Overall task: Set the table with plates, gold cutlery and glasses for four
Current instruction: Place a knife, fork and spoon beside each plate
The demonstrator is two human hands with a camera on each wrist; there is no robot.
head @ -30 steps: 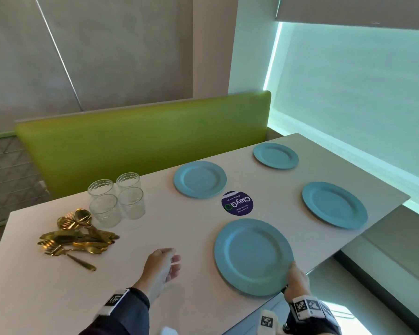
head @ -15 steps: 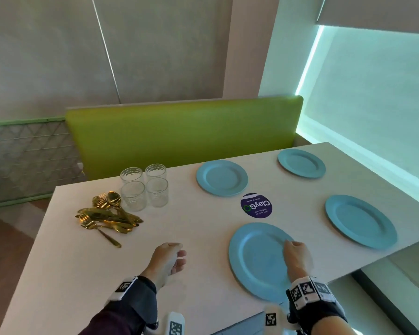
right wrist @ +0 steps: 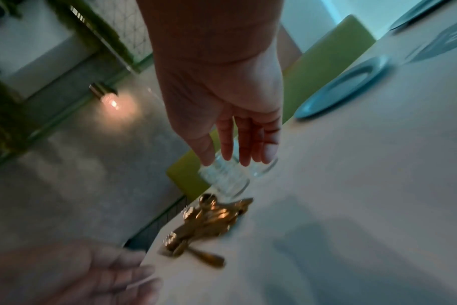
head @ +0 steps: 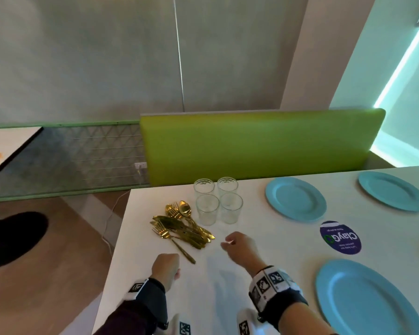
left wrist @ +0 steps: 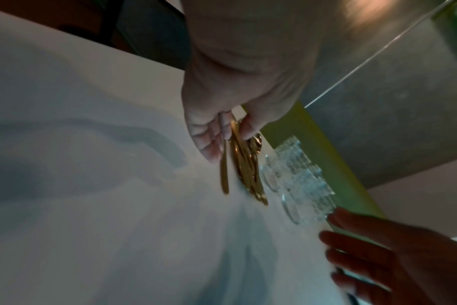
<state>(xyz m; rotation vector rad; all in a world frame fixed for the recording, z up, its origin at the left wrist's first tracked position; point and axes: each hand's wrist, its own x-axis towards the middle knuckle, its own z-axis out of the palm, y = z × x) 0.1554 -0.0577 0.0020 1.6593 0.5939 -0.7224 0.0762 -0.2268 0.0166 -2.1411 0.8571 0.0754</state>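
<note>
So we've got both hands hovering over the white tabletop (head: 264, 281), holding nothing; our left hand (head: 166, 268) sits just short of the gold cutlery (head: 183, 226) pile, fingers loose; our right hand (head: 240, 246) is relaxed too, fingers pointing at the four glasses (head: 217, 201) clustered right beside the cutlery; three blue plates (head: 295, 198) are laid out off to the right, and a purple sticker (head: 340, 238) sits between them.
</note>
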